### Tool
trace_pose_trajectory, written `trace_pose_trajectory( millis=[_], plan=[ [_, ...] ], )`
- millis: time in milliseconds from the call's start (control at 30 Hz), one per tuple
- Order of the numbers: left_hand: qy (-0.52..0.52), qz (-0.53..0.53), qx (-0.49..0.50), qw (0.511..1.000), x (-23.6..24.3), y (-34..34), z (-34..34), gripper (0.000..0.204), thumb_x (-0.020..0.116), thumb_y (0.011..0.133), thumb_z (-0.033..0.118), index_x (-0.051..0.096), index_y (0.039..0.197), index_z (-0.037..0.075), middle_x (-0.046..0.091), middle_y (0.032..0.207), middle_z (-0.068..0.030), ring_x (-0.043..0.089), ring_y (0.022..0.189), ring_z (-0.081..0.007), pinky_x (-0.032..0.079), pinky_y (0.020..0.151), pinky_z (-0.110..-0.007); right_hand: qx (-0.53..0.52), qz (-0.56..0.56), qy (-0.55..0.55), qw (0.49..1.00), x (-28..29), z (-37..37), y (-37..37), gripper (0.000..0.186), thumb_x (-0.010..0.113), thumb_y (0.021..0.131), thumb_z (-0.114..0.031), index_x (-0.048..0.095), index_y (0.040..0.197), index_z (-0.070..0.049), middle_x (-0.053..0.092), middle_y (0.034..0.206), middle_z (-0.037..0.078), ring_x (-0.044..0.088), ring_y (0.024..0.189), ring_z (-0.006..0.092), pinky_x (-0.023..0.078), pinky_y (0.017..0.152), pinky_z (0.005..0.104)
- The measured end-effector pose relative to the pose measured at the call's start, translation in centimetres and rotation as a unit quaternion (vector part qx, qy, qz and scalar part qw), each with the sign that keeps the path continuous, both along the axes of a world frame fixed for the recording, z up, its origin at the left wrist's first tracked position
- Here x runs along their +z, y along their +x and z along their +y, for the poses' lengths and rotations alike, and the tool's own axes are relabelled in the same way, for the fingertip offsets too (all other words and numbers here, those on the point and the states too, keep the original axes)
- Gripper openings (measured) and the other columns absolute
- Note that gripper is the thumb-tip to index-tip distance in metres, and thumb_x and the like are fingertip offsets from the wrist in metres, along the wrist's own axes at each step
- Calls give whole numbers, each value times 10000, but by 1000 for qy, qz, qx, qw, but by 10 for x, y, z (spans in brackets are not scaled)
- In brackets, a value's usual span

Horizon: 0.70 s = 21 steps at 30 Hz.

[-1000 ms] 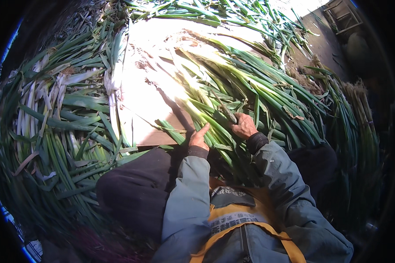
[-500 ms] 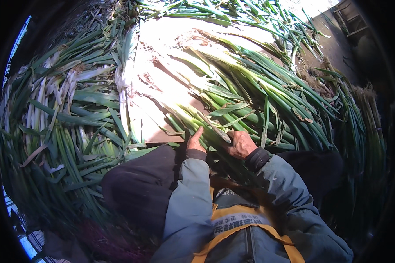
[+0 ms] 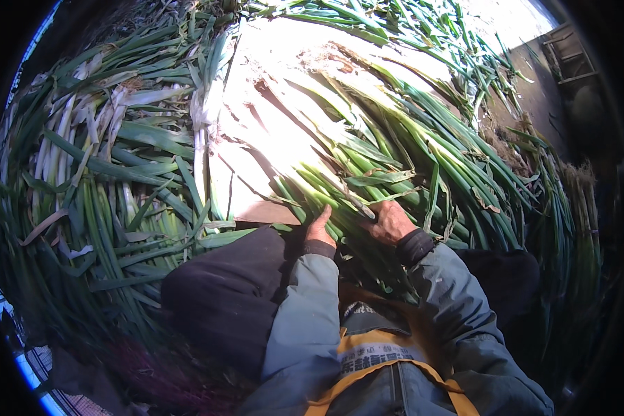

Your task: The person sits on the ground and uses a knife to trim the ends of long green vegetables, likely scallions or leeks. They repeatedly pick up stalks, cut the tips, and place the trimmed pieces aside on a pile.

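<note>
Green-and-white onion stalks [image 3: 97, 201] are crowding the left side, beside a brown board [image 3: 260, 212] glaring in sunlight; a frame [image 3: 570, 55] is standing in far-right shade. Diagonally crossing the board's near edge, a bunch [image 3: 313, 188] is pointing its pale root ends far-left, its leaves trailing near-right. The left hand [image 3: 321, 227] is gripping it, thumb uppermost, other fingers hidden; the right hand [image 3: 393, 223] is clasping a slim, blade-like tool [image 3: 357, 204].

Harsh sunlight [image 3: 277, 45] at upper centre; right side shadowed; slatted frame [image 3: 570, 57] beside brown-grey surface [image 3: 542, 100], upper right.
</note>
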<state>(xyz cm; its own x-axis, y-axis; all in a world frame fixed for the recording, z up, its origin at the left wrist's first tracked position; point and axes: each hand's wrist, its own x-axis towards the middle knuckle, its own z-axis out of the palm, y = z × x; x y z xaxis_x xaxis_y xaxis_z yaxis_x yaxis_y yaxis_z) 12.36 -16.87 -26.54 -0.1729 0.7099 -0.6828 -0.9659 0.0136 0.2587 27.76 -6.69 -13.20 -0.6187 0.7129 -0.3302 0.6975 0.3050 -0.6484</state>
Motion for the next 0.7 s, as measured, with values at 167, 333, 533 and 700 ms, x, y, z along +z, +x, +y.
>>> trace_pose_trajectory(
  millis=[167,333,533,700],
  plan=[
    [3,-48,-38,998,-12,3,5,445,771,868,210,632,1254,37,660,1209,-100,619,1117,-260,486,1000,-429,-12,-7,43,999,-27,37,-33,375,760,776,-318,667,759,45,636,706,280,652,721,451,531,691,490],
    [50,-11,-50,997,-97,-10,-17,458,739,894,214,630,1291,13,652,1271,-96,611,1152,-234,470,1036,-387,-4,8,49,999,-22,59,-96,297,711,745,-258,685,766,37,635,698,284,656,690,435,541,678,480],
    [59,-34,-160,985,-51,10,-8,471,666,953,208,576,1383,40,670,1256,-105,648,1111,-242,511,997,-380,-17,-20,55,998,-55,94,-117,341,714,770,-290,691,795,49,652,700,264,676,678,400,550,673,448],
    [59,141,-198,968,-109,-10,-41,445,666,957,234,596,1348,32,692,1201,-94,682,1039,-257,545,929,-378,120,-31,296,947,-100,98,-176,402,743,791,-363,700,835,34,670,698,196,670,676,341,531,659,438]
  ],
)
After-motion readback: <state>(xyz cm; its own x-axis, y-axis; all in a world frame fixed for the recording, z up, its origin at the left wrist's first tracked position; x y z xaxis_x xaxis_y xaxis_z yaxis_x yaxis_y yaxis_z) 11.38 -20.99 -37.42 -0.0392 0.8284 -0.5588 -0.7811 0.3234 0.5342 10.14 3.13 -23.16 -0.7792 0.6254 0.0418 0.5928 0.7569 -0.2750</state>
